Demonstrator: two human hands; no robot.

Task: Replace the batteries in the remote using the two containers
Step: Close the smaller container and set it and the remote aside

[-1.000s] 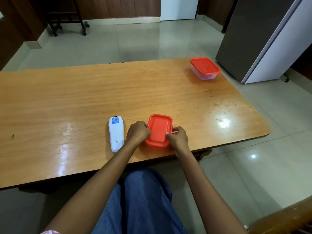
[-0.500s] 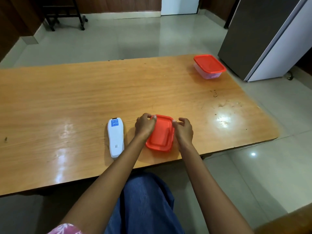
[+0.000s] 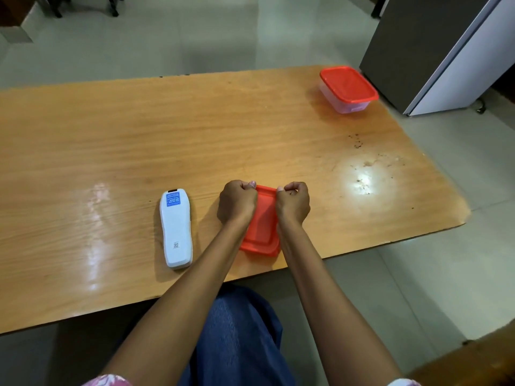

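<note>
A small container with a red lid [image 3: 262, 227] sits near the front edge of the wooden table [image 3: 195, 129]. My left hand [image 3: 237, 203] grips the lid's far left corner and my right hand [image 3: 293, 203] grips its far right corner, fingers curled over the rim. The box under the lid is hidden. A white remote [image 3: 176, 228] lies face down just left of my left hand, a blue sticker at its far end. A second clear container with a red lid [image 3: 347, 89] stands shut at the table's far right corner.
A grey and white fridge [image 3: 446, 51] stands on the tiled floor past the table's right end. The table's front edge is close to the near container. My blue-trousered lap [image 3: 239, 338] is below the table edge.
Both hands have slid from the near end of the lid along its sides to the far corners. The view has tilted down; the remote and far container have not moved.
</note>
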